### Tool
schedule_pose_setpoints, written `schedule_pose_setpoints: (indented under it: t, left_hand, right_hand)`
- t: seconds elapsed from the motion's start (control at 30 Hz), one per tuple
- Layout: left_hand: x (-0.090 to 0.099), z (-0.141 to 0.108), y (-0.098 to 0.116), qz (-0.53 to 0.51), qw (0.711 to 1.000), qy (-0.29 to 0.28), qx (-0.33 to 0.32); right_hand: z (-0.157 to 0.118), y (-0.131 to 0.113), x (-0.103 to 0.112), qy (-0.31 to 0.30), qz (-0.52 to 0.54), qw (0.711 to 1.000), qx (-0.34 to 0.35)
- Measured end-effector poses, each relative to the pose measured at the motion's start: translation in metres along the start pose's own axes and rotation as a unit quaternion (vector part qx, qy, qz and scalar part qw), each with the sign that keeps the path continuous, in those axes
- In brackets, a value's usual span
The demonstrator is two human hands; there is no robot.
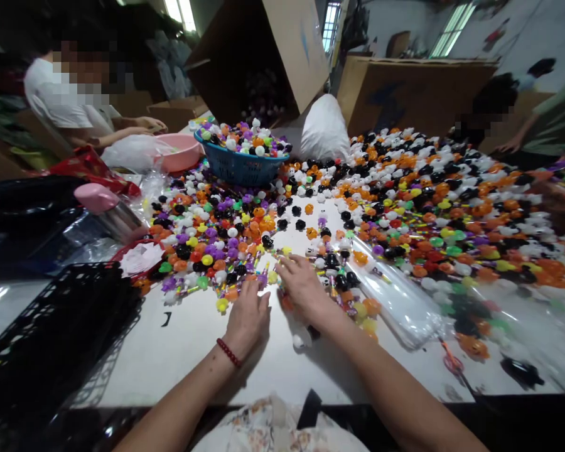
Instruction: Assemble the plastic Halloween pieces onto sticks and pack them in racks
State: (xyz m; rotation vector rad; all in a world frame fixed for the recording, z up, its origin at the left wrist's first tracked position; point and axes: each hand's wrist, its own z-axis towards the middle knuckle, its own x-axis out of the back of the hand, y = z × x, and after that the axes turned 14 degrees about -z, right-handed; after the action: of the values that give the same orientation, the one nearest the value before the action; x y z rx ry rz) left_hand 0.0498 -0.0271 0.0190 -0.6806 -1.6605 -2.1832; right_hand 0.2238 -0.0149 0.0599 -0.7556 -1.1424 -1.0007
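Observation:
Small plastic novelty toys with coloured heads and short striped stems lie in a loose pile ahead of both hands. My left hand, with a red bead bracelet on its wrist, rests at the near edge of this pile. Its fingertips are by an orange-headed piece, the thumb standing apart. To the right, my right hand reaches over the pieces with fingers stretched and spread, close to a yellow-headed toy. Several orange, white and black pieces lie partly hidden beneath its palm and forearm.
A blue basket heaped with toys stands behind the pile. Clear plastic bags and scissors lie right. Left are a black crate, a red dish and a pink-lidded flask. Other people work beyond.

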Motion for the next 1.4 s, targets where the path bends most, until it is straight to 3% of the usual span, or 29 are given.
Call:
schedule_pose_setpoints:
  t: [0.1,0.2,0.33,0.43,0.57,0.67,0.83,1.03,1.2,1.3,1.4]
  left_hand:
    - [-0.007,0.007,-0.002,0.023,0.999,0.011,-0.037]
    - [-0.003,0.012,-0.004,0.028,0.999,0.014,-0.026]
    - [0.01,0.038,0.002,0.006,1.0,0.011,-0.015]
    - [0.007,0.083,0.017,0.028,0.998,-0.024,-0.051]
    - [-0.026,0.161,0.034,0.117,0.98,-0.138,-0.078]
    - [-0.06,0.21,0.036,0.131,0.969,-0.184,-0.1]
    - [-0.094,0.244,0.023,0.119,0.957,-0.24,-0.113]
    - [-0.089,0.238,0.014,0.044,0.967,-0.246,-0.059]
    - [-0.053,0.191,0.02,-0.09,0.968,-0.235,0.007]
    - [-0.023,0.144,0.029,-0.254,0.935,-0.24,0.056]
    - [0.0,0.098,0.038,-0.41,0.868,-0.246,0.138]
  right_hand:
    - [0.035,-0.011,-0.028,-0.059,-0.021,0.997,0.041]
    - [0.047,-0.011,-0.042,-0.057,-0.021,0.997,0.057]
    - [0.03,-0.003,-0.036,-0.02,-0.004,0.999,0.045]
    - [0.005,0.0,-0.024,0.028,0.05,0.998,-0.037]
    - [-0.029,-0.005,-0.006,0.046,0.143,0.977,-0.154]
    - [-0.054,-0.013,0.005,0.028,0.223,0.958,-0.178]
    - [-0.093,-0.011,0.001,0.033,0.298,0.938,-0.174]
    - [-0.111,0.008,-0.008,0.047,0.28,0.922,-0.263]
    - [-0.088,0.018,0.015,0.075,0.325,0.902,-0.272]
    - [-0.077,0.02,0.026,0.079,0.355,0.898,-0.248]
    - [-0.071,0.014,0.031,0.087,0.373,0.891,-0.244]
